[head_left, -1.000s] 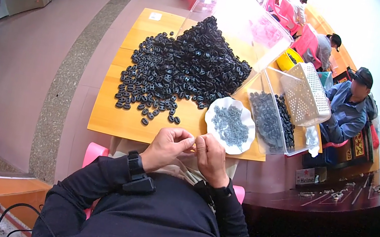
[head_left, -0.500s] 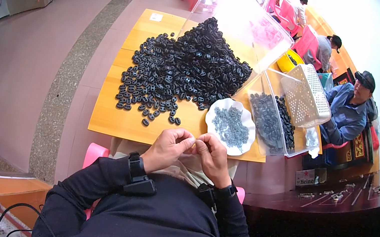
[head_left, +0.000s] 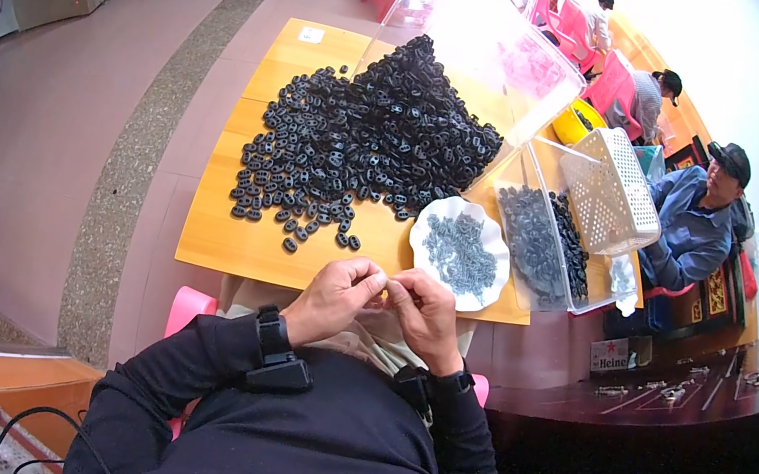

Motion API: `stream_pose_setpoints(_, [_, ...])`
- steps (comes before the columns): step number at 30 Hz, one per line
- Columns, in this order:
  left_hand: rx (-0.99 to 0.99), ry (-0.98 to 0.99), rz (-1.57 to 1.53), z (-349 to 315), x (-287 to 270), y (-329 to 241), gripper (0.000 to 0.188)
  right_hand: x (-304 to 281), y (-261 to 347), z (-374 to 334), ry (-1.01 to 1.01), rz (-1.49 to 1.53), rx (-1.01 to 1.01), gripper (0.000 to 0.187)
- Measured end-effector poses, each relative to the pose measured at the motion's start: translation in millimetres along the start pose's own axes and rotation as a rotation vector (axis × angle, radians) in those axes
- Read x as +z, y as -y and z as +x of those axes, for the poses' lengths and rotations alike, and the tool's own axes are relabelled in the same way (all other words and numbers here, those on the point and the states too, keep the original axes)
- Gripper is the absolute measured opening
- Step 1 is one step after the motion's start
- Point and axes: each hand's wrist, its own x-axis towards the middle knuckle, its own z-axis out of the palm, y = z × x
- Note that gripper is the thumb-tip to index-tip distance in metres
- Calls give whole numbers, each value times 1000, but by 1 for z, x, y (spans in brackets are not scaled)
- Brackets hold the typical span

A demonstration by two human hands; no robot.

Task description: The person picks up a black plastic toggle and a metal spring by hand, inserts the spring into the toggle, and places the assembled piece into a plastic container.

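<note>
At the table's near edge my left hand [head_left: 335, 298] and my right hand [head_left: 426, 316] meet, each pinching with thumb and forefinger. Whatever sits between the fingertips is too small to make out. Just right of them, a white scalloped plate [head_left: 475, 303] carries a pile of tiny grey metal pieces [head_left: 460, 251]. Beyond my hands lies a big heap of black oval plastic pieces with two holes [head_left: 389, 127]; several loose ones [head_left: 291, 245] lie nearest my left hand.
A clear plastic bin [head_left: 531, 71] lies tipped behind the heap on the wooden table [head_left: 206, 242]. To the right stand a clear box of black pieces [head_left: 535, 249] and a white perforated basket [head_left: 616, 192]. A person in blue [head_left: 701, 228] sits beyond.
My hands stay together at the table edge, with only a slight shift of the fingers. The heap, plate and boxes look the same.
</note>
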Motion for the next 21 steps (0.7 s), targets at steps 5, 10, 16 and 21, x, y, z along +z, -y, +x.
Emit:
stream_pose_setpoints(5, [-14, 4, -10, 0, 0, 0, 24, -1, -4, -2, 37, 125, 114, 5])
stream_pose_setpoints(10, [-26, 28, 11, 0, 1, -3, 24, -3, -3, -2, 66, 358, 243, 7])
stream_pose_setpoints(16, [-2, 36, 75, 1, -2, 4, 25, -5, -4, -2, 92, 515, 315, 10])
stream_pose_setpoints(21, [11, 18, 100, 3, -5, 10, 25, -3, 7, 2, 82, 357, 238, 11])
